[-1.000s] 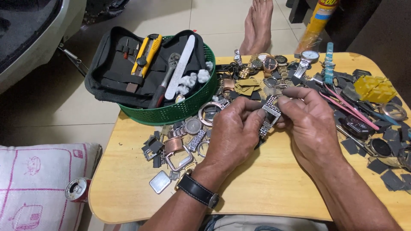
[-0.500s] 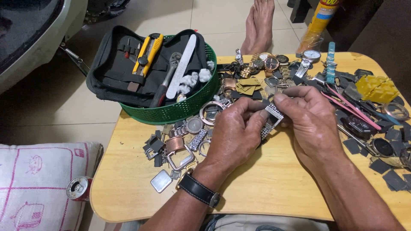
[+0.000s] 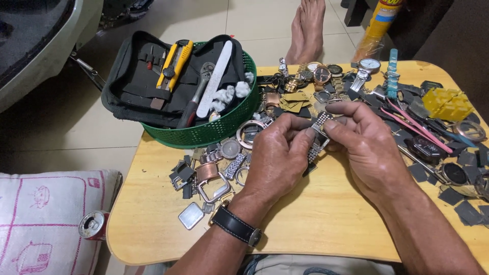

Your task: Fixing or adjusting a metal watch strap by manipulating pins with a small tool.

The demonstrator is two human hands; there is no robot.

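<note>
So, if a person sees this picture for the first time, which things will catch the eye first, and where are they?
At the centre, the left hand and the right hand pinch a silver metal link watch band above the round pale wooden table. At the table's back left stands a green plastic mesh basket holding a black fabric tool pouch. Loose watches and parts lie across the table, with a yellow plastic block at far right.

My hands pinch a silver metal watch band (image 3: 320, 133) above my pale yellow wooden table (image 3: 326, 224), beside a green perforated basket (image 3: 216, 130) and black pouch (image 3: 137, 84).
</note>
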